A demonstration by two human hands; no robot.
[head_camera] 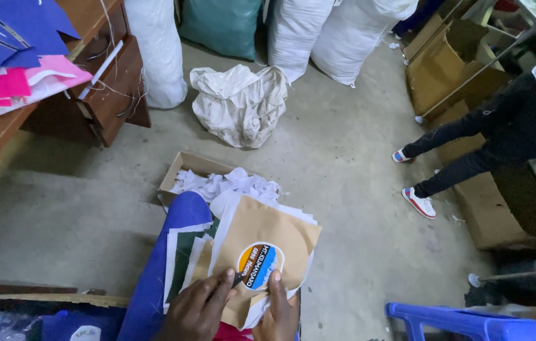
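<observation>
A stack of tan and white fabric pieces (pixel 267 228) rests on my lap, over blue cloth (pixel 173 240). On the top tan piece sits a round patch (pixel 258 265) coloured orange, blue and black. My left hand (pixel 197 309) pinches the fabric at the patch's lower left edge, thumb touching it. My right hand (pixel 277 309) holds the fabric beside the patch's lower right edge, thumb pressed against its rim.
A cardboard box of white scraps (pixel 183 173) lies on the concrete floor ahead. A crumpled white sack (pixel 239 104) and tall full sacks (pixel 337 38) stand beyond. A wooden desk (pixel 101 95) is at left, another person's legs (pixel 464 158) and cardboard boxes at right, a blue plastic stool (pixel 464 322) lower right.
</observation>
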